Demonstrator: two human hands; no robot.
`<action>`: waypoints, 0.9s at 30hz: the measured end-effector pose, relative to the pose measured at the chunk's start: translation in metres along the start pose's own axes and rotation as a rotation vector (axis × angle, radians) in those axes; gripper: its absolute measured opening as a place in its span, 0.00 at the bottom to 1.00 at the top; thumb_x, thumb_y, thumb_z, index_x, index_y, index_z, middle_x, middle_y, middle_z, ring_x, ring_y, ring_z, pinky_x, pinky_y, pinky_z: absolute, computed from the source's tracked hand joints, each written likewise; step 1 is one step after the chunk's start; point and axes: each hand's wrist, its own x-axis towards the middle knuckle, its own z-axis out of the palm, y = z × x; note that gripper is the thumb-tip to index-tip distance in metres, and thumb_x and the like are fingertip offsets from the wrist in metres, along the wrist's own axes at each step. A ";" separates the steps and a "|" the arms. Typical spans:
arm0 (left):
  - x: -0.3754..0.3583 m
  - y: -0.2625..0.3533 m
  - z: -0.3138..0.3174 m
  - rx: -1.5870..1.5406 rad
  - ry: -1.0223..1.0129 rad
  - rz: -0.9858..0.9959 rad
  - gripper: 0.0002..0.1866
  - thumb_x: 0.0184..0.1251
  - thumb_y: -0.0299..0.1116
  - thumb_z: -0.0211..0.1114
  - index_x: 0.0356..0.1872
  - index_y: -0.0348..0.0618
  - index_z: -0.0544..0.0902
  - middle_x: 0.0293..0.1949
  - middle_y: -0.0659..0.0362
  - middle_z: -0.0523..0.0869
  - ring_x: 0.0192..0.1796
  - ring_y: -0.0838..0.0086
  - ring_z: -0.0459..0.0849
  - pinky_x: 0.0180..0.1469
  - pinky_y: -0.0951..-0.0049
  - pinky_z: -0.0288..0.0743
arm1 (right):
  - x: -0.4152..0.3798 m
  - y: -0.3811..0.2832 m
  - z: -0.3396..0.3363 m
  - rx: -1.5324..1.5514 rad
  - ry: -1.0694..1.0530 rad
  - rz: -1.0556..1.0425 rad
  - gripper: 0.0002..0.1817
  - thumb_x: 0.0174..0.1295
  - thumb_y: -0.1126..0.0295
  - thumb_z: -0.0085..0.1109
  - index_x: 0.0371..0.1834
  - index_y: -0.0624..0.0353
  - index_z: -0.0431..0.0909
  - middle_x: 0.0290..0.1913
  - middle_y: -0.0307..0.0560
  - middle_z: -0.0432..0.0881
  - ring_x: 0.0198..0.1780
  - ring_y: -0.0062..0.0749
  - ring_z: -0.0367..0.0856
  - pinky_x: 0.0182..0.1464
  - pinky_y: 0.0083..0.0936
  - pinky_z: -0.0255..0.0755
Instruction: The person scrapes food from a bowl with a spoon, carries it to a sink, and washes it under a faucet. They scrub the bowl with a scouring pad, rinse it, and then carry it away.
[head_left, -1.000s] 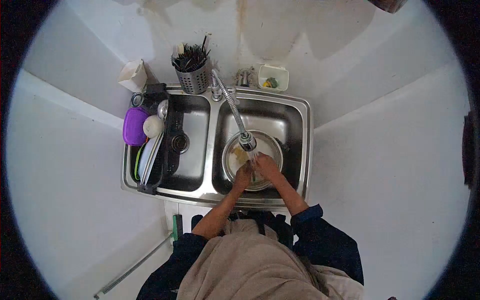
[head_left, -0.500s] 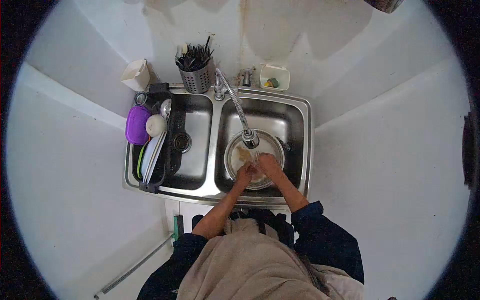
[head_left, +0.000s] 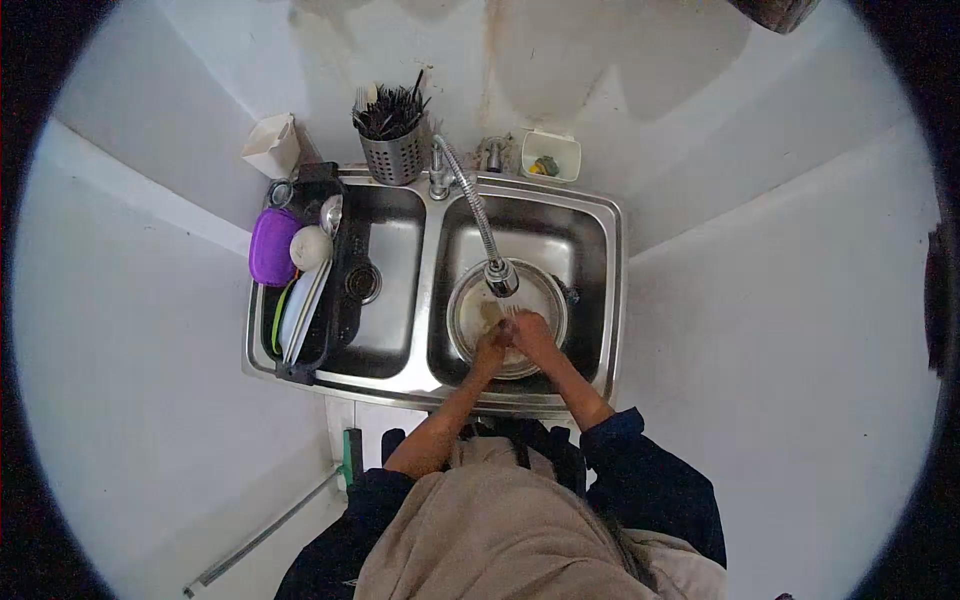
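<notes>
Over a round metal pan (head_left: 465, 340) in the right sink basin, my two hands are together below the faucet's spray head (head_left: 502, 281). My right hand (head_left: 531, 335) is closed on what looks like a fork (head_left: 513, 311), its pale tines showing above the fingers. My left hand (head_left: 491, 348) is closed too, its fingertips pressed against the right hand; what they grip is hidden. Cloudy water and a brownish patch show inside the pan.
At left, a black dish rack (head_left: 334, 290) holds a purple container (head_left: 272, 247), a bowl, a ladle and plates. Behind the sink stand a perforated cutlery holder (head_left: 394, 159) full of utensils and a white tub (head_left: 551, 158) with sponges. A green-headed squeegee (head_left: 351, 456) leans below.
My left hand has moved slightly up and right, and my right hand slightly left and down, so they now meet. The pan and faucet have stayed in place.
</notes>
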 end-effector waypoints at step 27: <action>0.024 0.004 0.015 0.478 -0.136 0.106 0.17 0.54 0.40 0.62 0.40 0.37 0.80 0.35 0.46 0.83 0.41 0.54 0.82 0.43 0.63 0.73 | 0.005 -0.033 -0.037 -0.138 -0.020 0.236 0.20 0.51 0.69 0.54 0.48 0.65 0.73 0.40 0.61 0.77 0.41 0.52 0.77 0.47 0.43 0.71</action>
